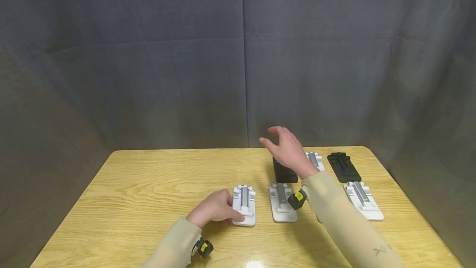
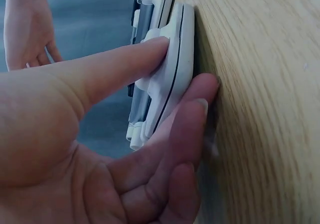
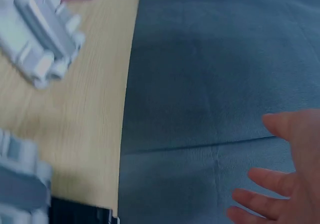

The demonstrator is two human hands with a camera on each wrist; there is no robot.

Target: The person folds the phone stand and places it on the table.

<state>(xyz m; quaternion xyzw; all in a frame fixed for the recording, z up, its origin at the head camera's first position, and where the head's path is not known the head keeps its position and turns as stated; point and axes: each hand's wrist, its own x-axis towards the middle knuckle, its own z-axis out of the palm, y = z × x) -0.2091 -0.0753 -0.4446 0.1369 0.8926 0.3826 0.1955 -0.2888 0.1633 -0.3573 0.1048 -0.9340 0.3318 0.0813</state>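
My left hand (image 1: 215,208) pinches a white folding phone stand (image 1: 250,220) by its near left side, thumb on top and fingers curled beneath. In the left wrist view the stand's edge (image 2: 185,49) is tipped up close over the wood. My right hand (image 1: 288,150) is raised near the back of the table, thumb and fingers spread apart with nothing between them. Below it lies a black folded phone stand (image 1: 284,175), partly covered by that hand and wrist. Another white phone stand (image 1: 284,214) with a grey hinged arm lies between the two hands.
Toward the right lie another black stand (image 1: 346,168) and a white one (image 1: 366,206). A further white stand (image 1: 314,158) is partly hidden behind the right forearm. The wooden table (image 1: 148,181) ends at a grey curtain (image 1: 186,73) at the back and sides.
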